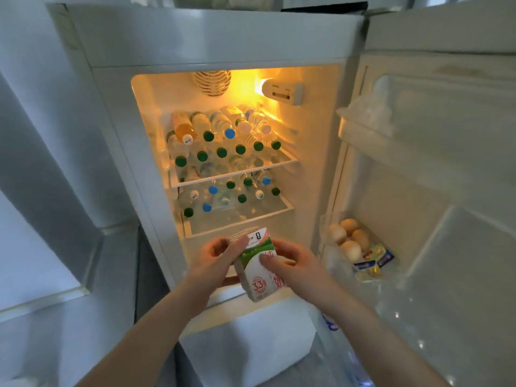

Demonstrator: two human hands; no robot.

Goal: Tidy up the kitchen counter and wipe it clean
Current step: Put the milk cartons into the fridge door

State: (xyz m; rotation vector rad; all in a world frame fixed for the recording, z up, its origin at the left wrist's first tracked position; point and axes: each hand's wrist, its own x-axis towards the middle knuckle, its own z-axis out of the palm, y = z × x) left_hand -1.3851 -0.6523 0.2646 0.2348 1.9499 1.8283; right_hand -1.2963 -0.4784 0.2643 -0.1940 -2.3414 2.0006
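Currently left hand (216, 254) and right hand (290, 261) both grip milk carton (255, 263) (tilted); crowded bottles (223, 152) could block placement, risking a drop.

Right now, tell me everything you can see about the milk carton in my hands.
The carton is a small box that looks like coated paperboard, mostly white with a green band near the top, red characters and a red "3.3g" circle on its faces. It appears closed and is tilted, top leaning away toward the open fridge, in front of its lower shelves. The left hand grips its upper left side, and the right hand holds its right face, thumb across the front.
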